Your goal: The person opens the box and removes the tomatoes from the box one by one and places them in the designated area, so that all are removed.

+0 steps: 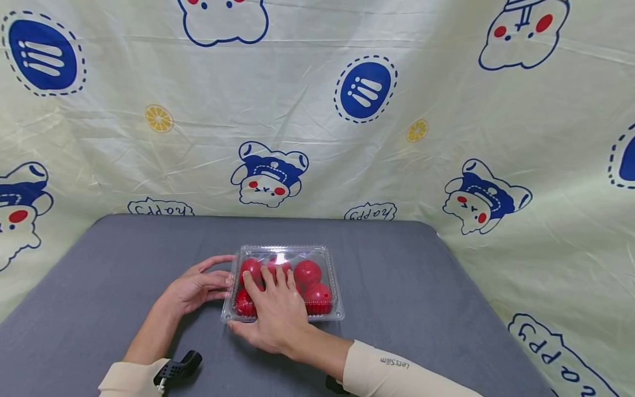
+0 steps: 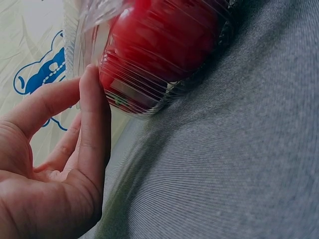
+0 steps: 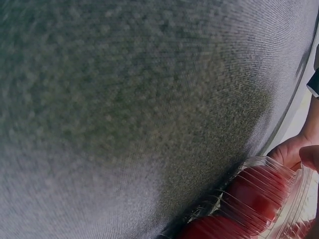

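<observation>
A clear plastic clamshell box [image 1: 336, 309] sits closed on the table, with several round red fruits [image 1: 307, 273] that look like tomatoes inside it. My right hand [image 1: 279, 317] lies across the lid with its fingers spread, the thumb reaching the near left corner. On the left side, my left hand [image 1: 195, 284] touches the box with fairly straight fingers. Close up in the left wrist view, fingertips [image 2: 90, 74] meet the box's ribbed edge. The right wrist view catches the box wall [image 3: 279, 209] at the bottom right; the right hand hides part of the fruit.
The table has a grey cloth cover [image 1: 397, 309]. Behind and beside it hangs a pale curtain [image 1: 317, 165] printed with cartoon bears. A black strap [image 1: 178, 366] is on the left wrist.
</observation>
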`<move>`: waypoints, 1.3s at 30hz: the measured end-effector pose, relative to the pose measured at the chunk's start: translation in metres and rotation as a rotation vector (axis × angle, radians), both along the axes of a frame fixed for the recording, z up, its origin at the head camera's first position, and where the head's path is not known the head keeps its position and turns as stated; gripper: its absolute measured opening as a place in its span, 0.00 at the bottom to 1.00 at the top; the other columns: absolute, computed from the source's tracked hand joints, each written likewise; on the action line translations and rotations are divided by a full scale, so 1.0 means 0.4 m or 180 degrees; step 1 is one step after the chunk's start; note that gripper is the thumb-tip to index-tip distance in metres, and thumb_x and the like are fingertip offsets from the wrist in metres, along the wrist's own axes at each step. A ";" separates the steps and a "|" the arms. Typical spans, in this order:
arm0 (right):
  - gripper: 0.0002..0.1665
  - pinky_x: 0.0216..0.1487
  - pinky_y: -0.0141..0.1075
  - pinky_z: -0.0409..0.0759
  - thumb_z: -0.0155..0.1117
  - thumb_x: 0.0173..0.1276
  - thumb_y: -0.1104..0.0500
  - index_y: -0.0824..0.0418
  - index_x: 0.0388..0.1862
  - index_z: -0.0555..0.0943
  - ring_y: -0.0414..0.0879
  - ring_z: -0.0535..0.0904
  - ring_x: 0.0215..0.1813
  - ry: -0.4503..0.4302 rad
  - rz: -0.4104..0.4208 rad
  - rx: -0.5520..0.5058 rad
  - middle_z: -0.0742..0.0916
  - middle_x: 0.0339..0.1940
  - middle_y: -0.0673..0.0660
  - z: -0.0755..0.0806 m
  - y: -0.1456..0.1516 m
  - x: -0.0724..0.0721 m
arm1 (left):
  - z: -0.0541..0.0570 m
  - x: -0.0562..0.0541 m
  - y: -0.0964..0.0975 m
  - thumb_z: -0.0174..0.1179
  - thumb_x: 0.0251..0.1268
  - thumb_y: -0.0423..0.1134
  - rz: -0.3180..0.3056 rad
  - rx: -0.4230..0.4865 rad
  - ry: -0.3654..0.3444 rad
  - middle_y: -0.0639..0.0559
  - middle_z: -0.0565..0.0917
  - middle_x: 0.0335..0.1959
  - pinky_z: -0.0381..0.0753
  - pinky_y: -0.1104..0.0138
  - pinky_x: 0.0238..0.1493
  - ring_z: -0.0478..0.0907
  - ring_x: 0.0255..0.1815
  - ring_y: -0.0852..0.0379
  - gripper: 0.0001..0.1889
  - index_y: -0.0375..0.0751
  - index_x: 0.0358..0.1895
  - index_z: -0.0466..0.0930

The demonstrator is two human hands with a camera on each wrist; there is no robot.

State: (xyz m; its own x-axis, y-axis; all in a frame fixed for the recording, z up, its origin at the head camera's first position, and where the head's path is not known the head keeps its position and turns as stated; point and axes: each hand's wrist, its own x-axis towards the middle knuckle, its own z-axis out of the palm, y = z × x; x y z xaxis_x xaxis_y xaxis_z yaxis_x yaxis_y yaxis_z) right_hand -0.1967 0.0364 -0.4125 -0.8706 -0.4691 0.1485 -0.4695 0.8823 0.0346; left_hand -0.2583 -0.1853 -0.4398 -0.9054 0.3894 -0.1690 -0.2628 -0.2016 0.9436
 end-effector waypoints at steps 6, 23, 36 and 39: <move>0.53 0.79 0.57 0.57 0.59 0.59 0.24 0.39 0.81 0.59 0.60 0.60 0.80 -0.0053 0.0000 -0.0012 0.68 0.79 0.55 0.000 -0.001 -0.003 | 0.001 0.001 0.001 0.59 0.70 0.28 -0.0015 0.0030 0.0002 0.54 0.89 0.39 0.89 0.63 0.44 0.89 0.39 0.58 0.26 0.46 0.69 0.66; 0.54 0.79 0.58 0.58 0.59 0.58 0.22 0.39 0.80 0.60 0.59 0.59 0.80 -0.0108 0.0060 -0.0187 0.69 0.78 0.55 0.009 0.012 -0.007 | 0.007 0.006 0.001 0.58 0.71 0.28 -0.0012 0.0067 0.0003 0.54 0.90 0.40 0.88 0.63 0.44 0.89 0.41 0.57 0.27 0.43 0.70 0.65; 0.55 0.75 0.59 0.66 0.63 0.56 0.22 0.41 0.79 0.63 0.57 0.65 0.76 -0.0133 0.0258 -0.0354 0.73 0.74 0.56 0.035 0.028 -0.012 | 0.009 0.008 -0.002 0.58 0.71 0.28 -0.0024 0.0105 0.0008 0.53 0.90 0.40 0.89 0.63 0.45 0.89 0.39 0.58 0.30 0.39 0.74 0.60; 0.54 0.74 0.58 0.68 0.64 0.56 0.22 0.42 0.78 0.64 0.55 0.67 0.75 -0.0115 0.0315 -0.0356 0.74 0.73 0.56 0.044 0.033 -0.013 | 0.010 0.010 0.000 0.58 0.71 0.29 -0.0007 0.0082 0.0019 0.54 0.91 0.39 0.89 0.63 0.45 0.89 0.39 0.57 0.30 0.39 0.74 0.60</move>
State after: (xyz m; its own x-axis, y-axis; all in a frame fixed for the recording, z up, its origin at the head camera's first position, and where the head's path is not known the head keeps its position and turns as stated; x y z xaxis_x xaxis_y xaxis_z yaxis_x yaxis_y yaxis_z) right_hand -0.2021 0.0496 -0.3950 -0.8267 -0.5351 0.1741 -0.5534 0.8290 -0.0798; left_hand -0.2544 -0.1855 -0.4358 -0.9055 0.3956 -0.1536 -0.2578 -0.2253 0.9396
